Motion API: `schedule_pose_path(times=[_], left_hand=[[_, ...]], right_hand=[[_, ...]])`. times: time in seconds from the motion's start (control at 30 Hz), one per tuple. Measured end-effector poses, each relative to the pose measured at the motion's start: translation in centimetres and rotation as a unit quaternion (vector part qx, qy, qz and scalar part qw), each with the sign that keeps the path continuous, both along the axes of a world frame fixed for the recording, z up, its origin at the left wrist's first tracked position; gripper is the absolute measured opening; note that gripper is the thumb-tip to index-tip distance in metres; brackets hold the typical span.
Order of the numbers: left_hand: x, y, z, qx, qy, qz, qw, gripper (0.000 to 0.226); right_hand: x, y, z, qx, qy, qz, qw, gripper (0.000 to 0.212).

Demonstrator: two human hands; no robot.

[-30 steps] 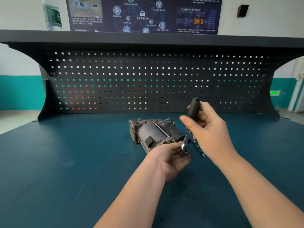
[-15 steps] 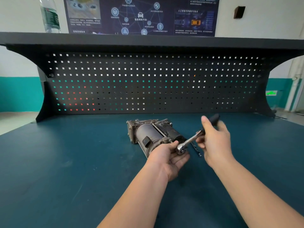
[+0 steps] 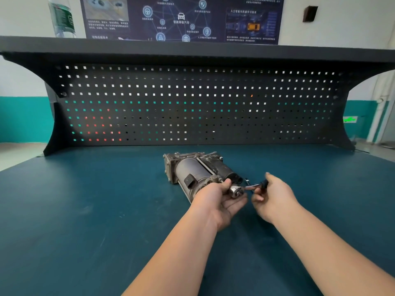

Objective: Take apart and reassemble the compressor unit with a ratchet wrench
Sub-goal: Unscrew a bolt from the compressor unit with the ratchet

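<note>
My left hand [image 3: 222, 195] pinches the ratchet wrench [image 3: 236, 191] head against the compressor unit [image 3: 193, 173]; handle points to 3 o'clock, gripped by my right hand [image 3: 271, 195]

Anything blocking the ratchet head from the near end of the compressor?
Nothing visible. The ratchet wrench head sits right at the compressor's near end. The left hand holds the head, the right hand grips the handle. The exact contact point is hidden by the left hand's fingers.
</note>
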State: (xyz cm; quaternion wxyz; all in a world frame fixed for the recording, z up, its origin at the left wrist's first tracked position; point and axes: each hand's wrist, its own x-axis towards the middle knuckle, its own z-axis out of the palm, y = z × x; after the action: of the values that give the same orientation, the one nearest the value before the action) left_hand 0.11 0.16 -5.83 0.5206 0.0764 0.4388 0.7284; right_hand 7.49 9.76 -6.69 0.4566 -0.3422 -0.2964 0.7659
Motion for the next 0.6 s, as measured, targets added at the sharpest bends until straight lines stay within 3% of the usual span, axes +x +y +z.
schedule_pose_path(times=[0.1,0.23,0.37,0.47,0.53,0.6], left_hand=[[-0.1,-0.3,0.2,0.006,-0.031,-0.005,0.999,0.017],[-0.4,-0.7,0.6,0.023,-0.075,-0.004,0.997,0.015],[-0.4,-0.7,0.5,0.024,-0.038,-0.012,0.999,0.017],[-0.3,-0.6,0.2,0.022,-0.023,-0.007,0.999,0.013],[-0.3,-0.5,0.1,0.015,-0.018,-0.004,1.000,0.013],[-0.2,-0.3,0.0,0.005,0.000,-0.007,1.000,0.015]], right_hand=[[-0.3,-0.4,0.9,0.152,0.010,-0.050,0.987,0.021],[0.1,-1.8,2.6,0.415,-0.042,-0.050,0.908,0.010],[0.8,-2.3,3.4,0.515,-0.085,-0.007,0.853,0.003],[0.6,-2.1,3.2,0.478,-0.130,-0.056,0.867,0.010],[0.2,-1.5,2.3,0.316,-0.131,-0.082,0.936,0.021],[0.2,-1.1,1.2,0.092,-0.061,-0.038,0.993,0.024]])
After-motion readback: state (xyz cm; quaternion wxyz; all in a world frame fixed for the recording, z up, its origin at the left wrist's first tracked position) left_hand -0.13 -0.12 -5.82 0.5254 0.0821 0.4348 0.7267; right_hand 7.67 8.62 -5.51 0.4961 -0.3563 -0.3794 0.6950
